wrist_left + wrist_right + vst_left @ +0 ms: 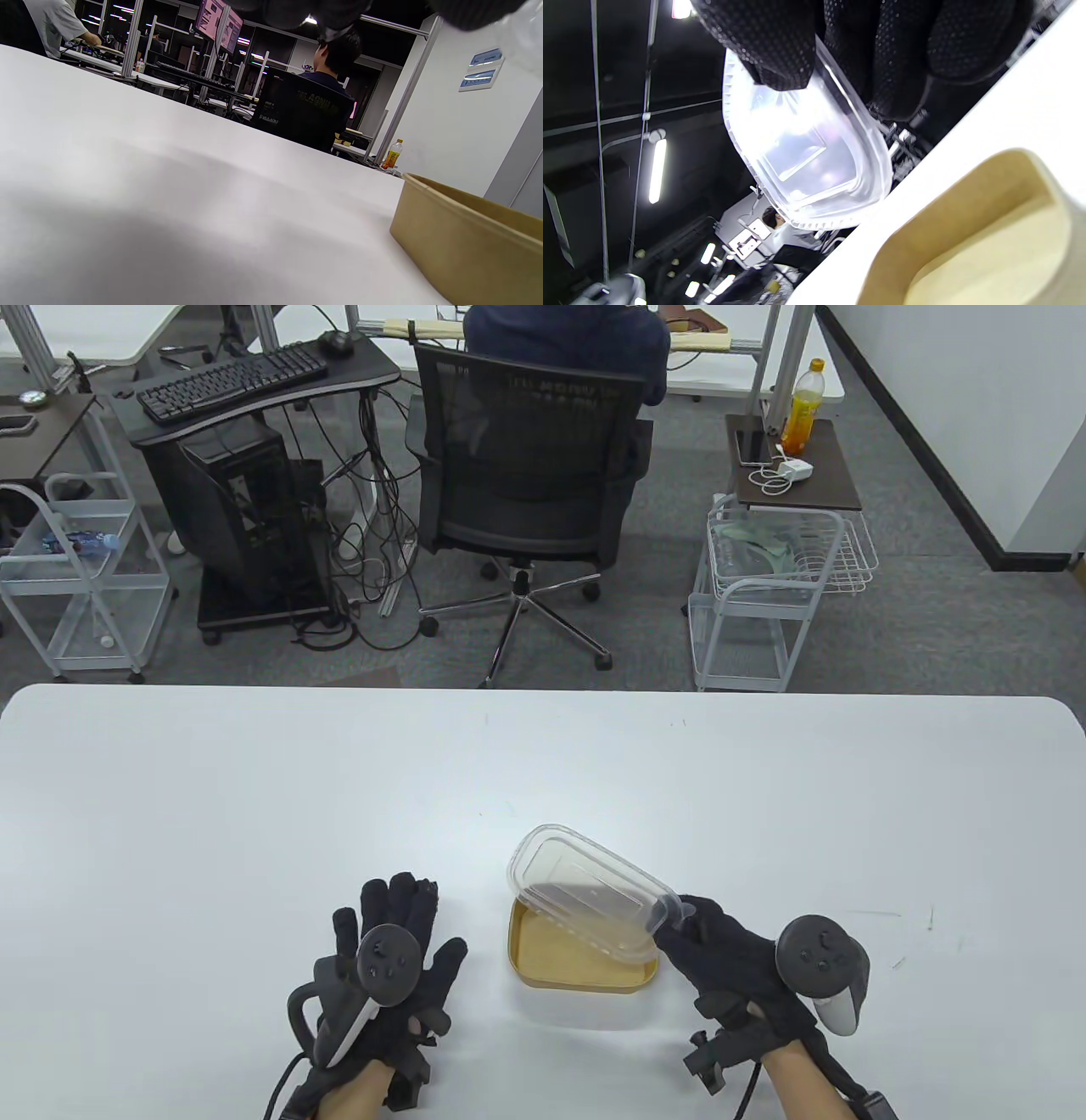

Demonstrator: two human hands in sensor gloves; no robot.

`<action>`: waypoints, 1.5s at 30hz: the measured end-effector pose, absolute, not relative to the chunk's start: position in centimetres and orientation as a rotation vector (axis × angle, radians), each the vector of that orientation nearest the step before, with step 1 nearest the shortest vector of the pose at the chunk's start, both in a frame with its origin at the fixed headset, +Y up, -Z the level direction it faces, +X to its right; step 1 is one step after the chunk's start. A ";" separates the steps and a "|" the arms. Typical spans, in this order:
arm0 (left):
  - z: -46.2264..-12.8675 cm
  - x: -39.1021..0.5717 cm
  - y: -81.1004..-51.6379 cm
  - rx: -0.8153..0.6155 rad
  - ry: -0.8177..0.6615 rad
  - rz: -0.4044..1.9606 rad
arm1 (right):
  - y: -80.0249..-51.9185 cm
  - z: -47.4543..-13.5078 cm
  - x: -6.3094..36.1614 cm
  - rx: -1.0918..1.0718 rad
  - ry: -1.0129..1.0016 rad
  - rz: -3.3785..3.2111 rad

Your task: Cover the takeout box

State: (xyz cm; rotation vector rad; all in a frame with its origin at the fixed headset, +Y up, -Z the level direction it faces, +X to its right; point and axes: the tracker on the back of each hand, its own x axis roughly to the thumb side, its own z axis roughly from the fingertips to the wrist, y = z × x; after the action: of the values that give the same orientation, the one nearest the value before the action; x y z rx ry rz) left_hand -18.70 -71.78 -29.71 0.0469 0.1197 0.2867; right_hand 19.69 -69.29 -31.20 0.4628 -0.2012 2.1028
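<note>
Table view shows our right hand (730, 954) pinching the near corner of the clear plastic lid (585, 899), holding it tilted above the brown takeout box (577, 959), which sits on the white desk (254, 797) near the front edge. So the right grip is closed around the lid's rim; the right wrist view backs that up, with gloved fingers (772, 46) clamped on the lid's edge and the open box below. The lid's far end rides higher than the end we're holding. Our left hand (382, 976) rests flat on the desk just left of the box, fingers spread, gripping nothing. Behind the desk someone sits in a black office chair (526, 475).
</note>
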 end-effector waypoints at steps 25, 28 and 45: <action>-29.9 -18.9 -72.6 -0.021 0.130 0.259 | -72.2 -31.3 15.6 0.846 -0.751 2.683; -29.9 -18.9 -72.6 -0.026 0.133 0.264 | -72.7 -31.5 15.6 0.861 -0.708 2.714; -30.0 -18.9 -73.0 -0.034 0.135 0.261 | -73.6 -31.8 16.0 0.890 -0.539 2.789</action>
State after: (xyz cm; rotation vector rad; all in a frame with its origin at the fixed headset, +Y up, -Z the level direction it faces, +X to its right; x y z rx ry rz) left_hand -18.94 -72.97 -30.02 -0.0340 0.1351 0.2610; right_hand 16.03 -73.59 -31.85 0.8905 -0.5388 2.7890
